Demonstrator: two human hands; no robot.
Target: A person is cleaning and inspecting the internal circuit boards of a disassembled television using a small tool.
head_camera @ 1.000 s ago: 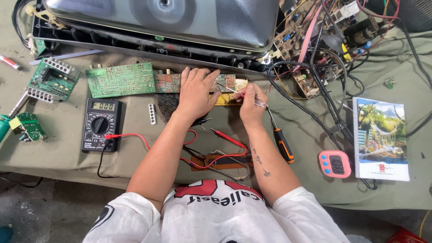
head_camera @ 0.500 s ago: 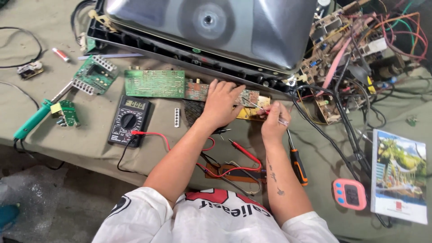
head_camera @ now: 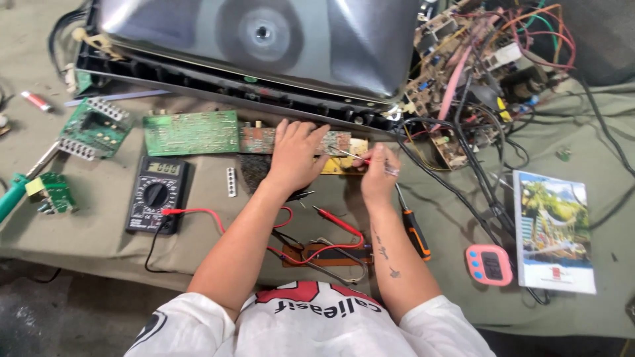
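the left hand [head_camera: 294, 157] lies flat with fingers spread on a brown circuit board [head_camera: 264, 139], which sits on the cloth-covered table [head_camera: 99, 244] just below the edge of the opened television [head_camera: 264, 39]. the right hand [head_camera: 379, 173] pinches a thin metal tool [head_camera: 345, 155], its tip over a small yellow board [head_camera: 344, 163] beside the brown one. a multimeter [head_camera: 157, 194] lies left of the arms, its red lead [head_camera: 337, 222] between them, and an orange-handled screwdriver [head_camera: 414, 228] rests just right of the right forearm.
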